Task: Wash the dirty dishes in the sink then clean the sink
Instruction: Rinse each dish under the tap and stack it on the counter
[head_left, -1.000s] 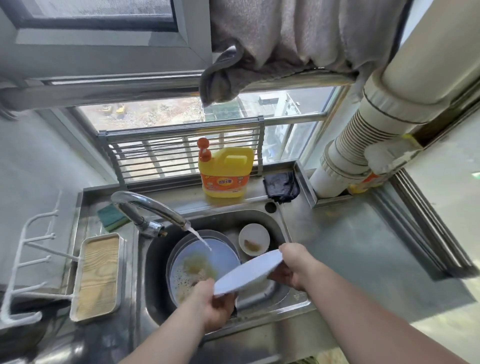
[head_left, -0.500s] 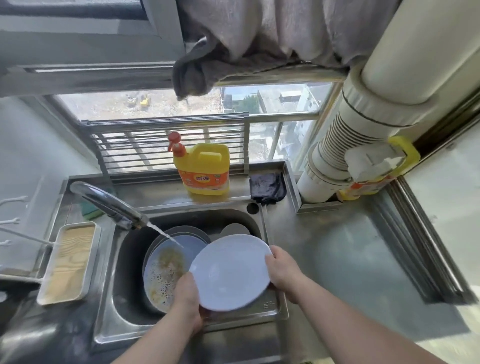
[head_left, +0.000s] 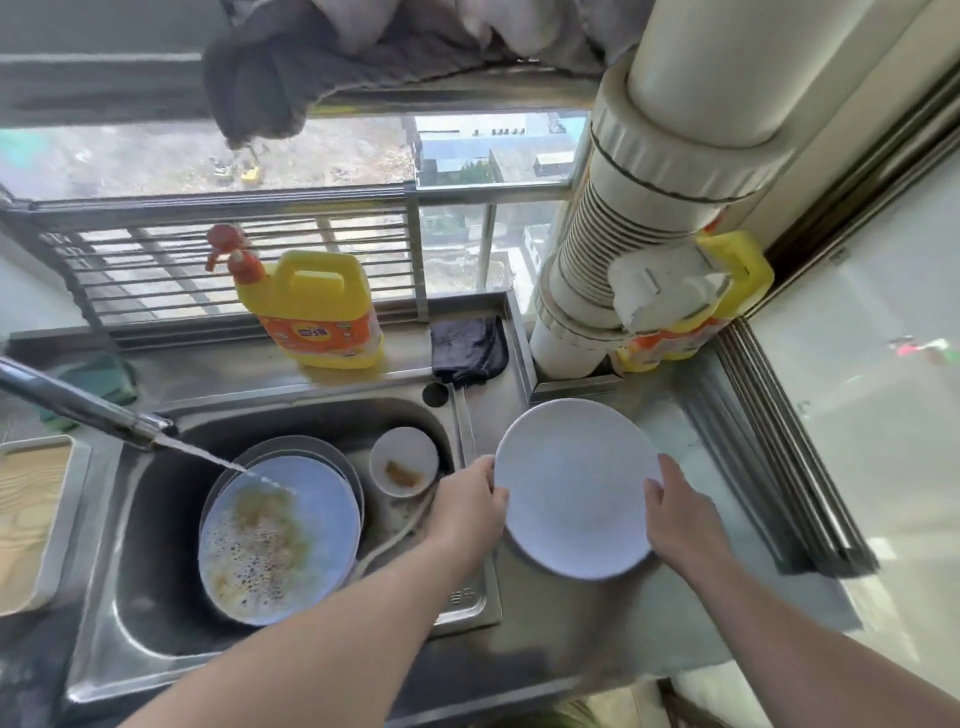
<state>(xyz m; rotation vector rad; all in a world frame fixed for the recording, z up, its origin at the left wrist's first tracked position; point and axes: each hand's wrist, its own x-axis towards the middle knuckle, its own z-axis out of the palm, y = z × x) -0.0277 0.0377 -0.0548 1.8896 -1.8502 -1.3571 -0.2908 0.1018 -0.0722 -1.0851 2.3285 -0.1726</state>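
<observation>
1. Head view looks down on a steel sink (head_left: 156, 613) on the left and a steel counter (head_left: 691, 613) on the right, with a raised rim between them.
2. Both hands hold a clean white plate (head_left: 574, 488) over the counter, just right of the sink rim. The left hand (head_left: 470, 506) grips its left edge with fingers curled round the rim; the right hand (head_left: 675, 512) grips the right edge with the thumb lying on top.
3. Whether the plate rests on the counter or hangs just above it cannot be told.
4. Open counter lies to the near right of the plate. Far from it a thick white pipe (head_left: 639, 218) comes down to the counter, and a yellow jug (head_left: 727, 291) sits behind the pipe. A window track (head_left: 789, 457) borders the counter on the right.
5. In the sink a dirty plate (head_left: 280, 540) with foam and food bits lies in a metal basin (head_left: 317, 449). A small white bowl (head_left: 404, 462) with a brown scrap sits right of it, near the left hand.
6. A faucet (head_left: 88, 408) reaches in from the left and runs water onto the dirty plate.
7. On the far ledge stand a yellow soap bottle (head_left: 314, 312) and a dark cloth (head_left: 470, 345); a green sponge (head_left: 98, 371) lies behind the faucet. A tray (head_left: 31, 519) sits left of the sink, and a metal rack (head_left: 234, 265) stands against the window.
</observation>
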